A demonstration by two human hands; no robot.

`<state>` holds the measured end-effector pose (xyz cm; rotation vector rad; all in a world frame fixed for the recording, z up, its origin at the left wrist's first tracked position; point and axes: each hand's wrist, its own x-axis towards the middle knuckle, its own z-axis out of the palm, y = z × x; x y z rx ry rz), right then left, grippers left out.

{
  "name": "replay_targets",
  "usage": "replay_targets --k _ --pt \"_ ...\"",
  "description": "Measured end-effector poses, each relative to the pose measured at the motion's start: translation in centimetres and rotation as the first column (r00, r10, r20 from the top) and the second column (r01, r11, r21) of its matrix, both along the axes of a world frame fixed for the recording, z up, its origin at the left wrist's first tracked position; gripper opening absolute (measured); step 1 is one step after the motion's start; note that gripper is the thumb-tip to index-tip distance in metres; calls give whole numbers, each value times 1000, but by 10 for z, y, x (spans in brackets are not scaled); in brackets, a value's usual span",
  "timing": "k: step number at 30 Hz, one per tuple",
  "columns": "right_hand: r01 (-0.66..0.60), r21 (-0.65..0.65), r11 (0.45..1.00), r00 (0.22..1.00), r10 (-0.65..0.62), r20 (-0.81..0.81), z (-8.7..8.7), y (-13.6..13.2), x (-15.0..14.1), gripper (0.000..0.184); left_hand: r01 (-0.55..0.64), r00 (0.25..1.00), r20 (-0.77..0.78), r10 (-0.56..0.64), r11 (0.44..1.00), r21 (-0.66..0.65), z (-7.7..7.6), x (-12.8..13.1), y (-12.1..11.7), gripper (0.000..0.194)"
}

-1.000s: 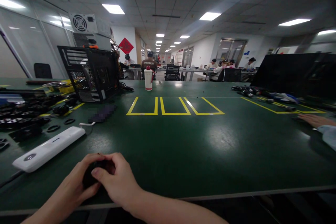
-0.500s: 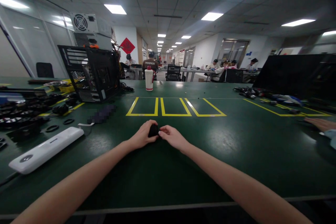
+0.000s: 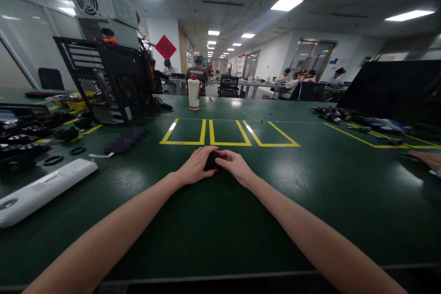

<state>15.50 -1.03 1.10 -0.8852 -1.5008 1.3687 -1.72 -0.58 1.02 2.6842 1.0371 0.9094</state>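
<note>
At the middle of the green table, my left hand (image 3: 195, 166) is closed around a small dark object (image 3: 211, 161), fingers over its far side and thumb on its near side. The thing looks black and rounded, but its kind cannot be made out. My right hand (image 3: 237, 165) touches its right edge with thumb and fingertips pinched together. Between them the two hands hide much of the object. Just beyond lie three yellow tape outlines (image 3: 230, 144) on the tabletop.
A white power strip (image 3: 48, 186) and black rings (image 3: 53, 160) lie at left, near a black computer case (image 3: 113, 82). A white bottle (image 3: 194, 94) stands farther back. To the right are cables (image 3: 332, 114), a large black panel (image 3: 396, 87) and another person's hand (image 3: 425, 158).
The camera view has shifted a little. Both hands, with the dark object between them, now appear slightly farther right and higher in view. The left fingers reach farther over the object.
</note>
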Motion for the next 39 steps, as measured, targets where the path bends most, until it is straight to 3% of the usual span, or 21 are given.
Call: replay_targets --k 3,7,14,26,32,39 --pt "-13 14 1000 999 13 -43 -3 -2 1 34 -38 999 4 38 999 11 -2 1 -1 72" --pt "6 25 1000 998 -5 -56 -7 -3 -2 34 -33 999 2 33 999 17 -4 0 -2 62" --pt "73 -35 997 994 -76 -79 -8 -2 -9 30 -22 1000 -6 22 999 25 -4 -3 -5 62" --pt "-39 -11 999 999 38 -28 -5 -7 -1 36 -15 1000 -12 16 1000 20 -4 -4 -5 60" --pt "8 -56 998 993 -15 -119 -4 -3 -8 24 -22 999 -22 23 999 38 -4 -4 -6 60" --pt "-11 -172 985 990 -14 -144 -5 4 -11 26 -24 999 -21 25 999 40 -5 -4 -4 60"
